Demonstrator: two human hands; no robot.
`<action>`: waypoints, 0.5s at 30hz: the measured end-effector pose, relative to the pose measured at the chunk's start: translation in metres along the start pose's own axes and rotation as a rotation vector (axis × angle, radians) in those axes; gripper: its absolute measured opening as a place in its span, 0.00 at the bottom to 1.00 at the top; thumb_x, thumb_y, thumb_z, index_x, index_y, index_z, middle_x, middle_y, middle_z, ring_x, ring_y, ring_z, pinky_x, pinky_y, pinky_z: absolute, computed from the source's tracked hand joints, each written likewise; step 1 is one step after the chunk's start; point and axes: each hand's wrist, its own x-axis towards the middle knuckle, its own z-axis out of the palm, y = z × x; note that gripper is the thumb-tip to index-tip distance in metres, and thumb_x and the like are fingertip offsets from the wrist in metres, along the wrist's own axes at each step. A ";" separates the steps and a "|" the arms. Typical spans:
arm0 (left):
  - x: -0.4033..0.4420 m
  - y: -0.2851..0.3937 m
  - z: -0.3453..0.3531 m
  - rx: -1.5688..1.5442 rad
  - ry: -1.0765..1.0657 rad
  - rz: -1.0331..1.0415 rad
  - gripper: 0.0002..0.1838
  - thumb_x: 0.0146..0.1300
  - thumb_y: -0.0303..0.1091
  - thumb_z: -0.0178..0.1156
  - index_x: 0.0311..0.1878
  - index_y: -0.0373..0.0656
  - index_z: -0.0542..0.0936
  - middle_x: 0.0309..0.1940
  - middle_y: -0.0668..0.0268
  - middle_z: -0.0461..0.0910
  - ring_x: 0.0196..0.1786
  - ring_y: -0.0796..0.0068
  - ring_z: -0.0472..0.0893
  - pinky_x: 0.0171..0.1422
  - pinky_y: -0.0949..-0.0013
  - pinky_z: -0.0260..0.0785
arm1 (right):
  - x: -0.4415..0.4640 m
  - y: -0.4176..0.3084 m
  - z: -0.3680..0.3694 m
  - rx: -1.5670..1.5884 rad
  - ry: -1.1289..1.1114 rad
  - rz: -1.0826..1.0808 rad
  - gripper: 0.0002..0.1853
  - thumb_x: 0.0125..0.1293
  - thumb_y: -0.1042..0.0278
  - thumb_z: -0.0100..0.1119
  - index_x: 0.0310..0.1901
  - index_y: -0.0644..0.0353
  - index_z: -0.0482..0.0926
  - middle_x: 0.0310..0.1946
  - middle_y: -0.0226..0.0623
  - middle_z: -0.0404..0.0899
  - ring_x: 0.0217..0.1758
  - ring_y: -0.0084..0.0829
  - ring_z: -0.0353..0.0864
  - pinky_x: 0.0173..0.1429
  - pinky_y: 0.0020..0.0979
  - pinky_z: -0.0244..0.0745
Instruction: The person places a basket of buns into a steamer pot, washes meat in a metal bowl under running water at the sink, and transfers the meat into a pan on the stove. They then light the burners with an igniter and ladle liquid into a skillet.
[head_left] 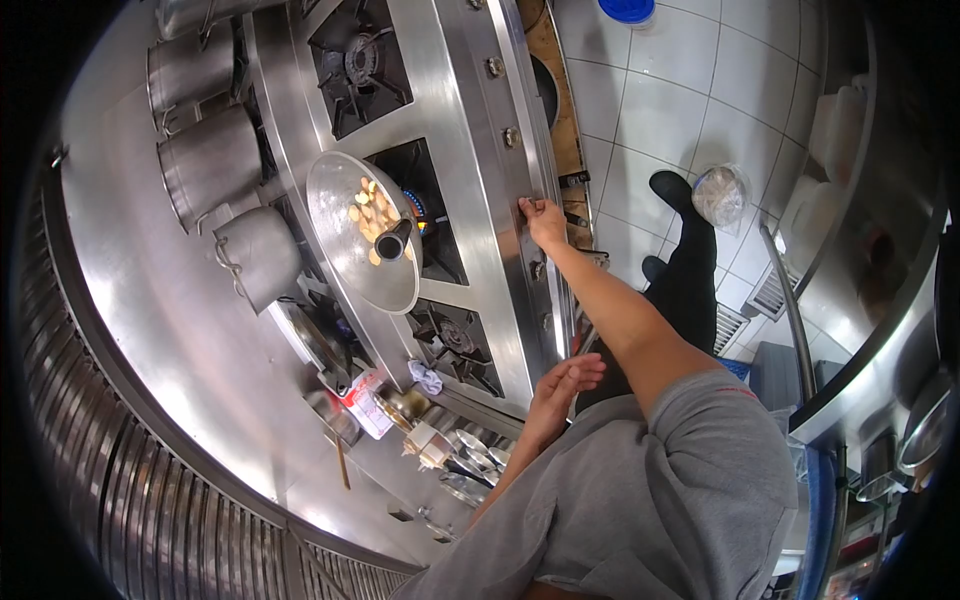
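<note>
My right hand (545,222) reaches to the stove's front panel, its fingers closed around a burner knob that they mostly hide. My left hand (566,390) is held in front of the grey shirt, fingers stretched out, with nothing in it. On the stove (455,90), a wide frying pan (345,215) sits over a lit burner. Blue and orange flame (415,208) shows beside its rim. Pale and browned chunks (372,210) of food lie in the pan, too small to name. The pan's black handle (392,242) points up toward me.
Several large metal pots (212,165) line the back of the stove. Unlit burners (360,62) flank the pan. A crumpled cloth (426,377) lies near the stove's end. On the tiled floor (660,110) are a clear plastic bag (721,196) and a blue round object (627,10).
</note>
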 end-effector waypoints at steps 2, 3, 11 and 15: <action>0.000 0.000 0.000 0.002 0.002 -0.002 0.27 0.71 0.48 0.50 0.59 0.31 0.71 0.50 0.57 0.78 0.53 0.72 0.76 0.60 0.69 0.67 | -0.001 0.003 -0.002 -0.052 0.002 -0.055 0.25 0.58 0.46 0.66 0.37 0.66 0.79 0.24 0.39 0.80 0.32 0.35 0.80 0.41 0.34 0.73; 0.000 0.000 0.000 0.012 0.005 0.000 0.27 0.71 0.48 0.50 0.59 0.31 0.71 0.50 0.57 0.78 0.53 0.72 0.76 0.60 0.69 0.67 | -0.001 0.005 -0.003 -0.104 0.005 -0.110 0.25 0.58 0.46 0.66 0.39 0.64 0.79 0.25 0.35 0.79 0.30 0.30 0.78 0.39 0.30 0.72; 0.002 0.004 0.000 0.018 0.018 0.026 0.27 0.71 0.48 0.49 0.59 0.31 0.71 0.50 0.58 0.78 0.52 0.71 0.77 0.60 0.69 0.66 | -0.002 0.008 -0.007 -0.097 -0.056 -0.146 0.24 0.58 0.48 0.67 0.41 0.65 0.79 0.28 0.36 0.79 0.32 0.31 0.78 0.41 0.31 0.72; 0.006 0.008 -0.014 -0.081 0.012 0.112 0.26 0.73 0.48 0.45 0.60 0.34 0.72 0.50 0.57 0.79 0.52 0.70 0.77 0.60 0.68 0.67 | 0.001 0.009 -0.010 -0.112 -0.106 -0.145 0.27 0.57 0.47 0.68 0.45 0.65 0.79 0.29 0.36 0.80 0.34 0.31 0.79 0.43 0.31 0.73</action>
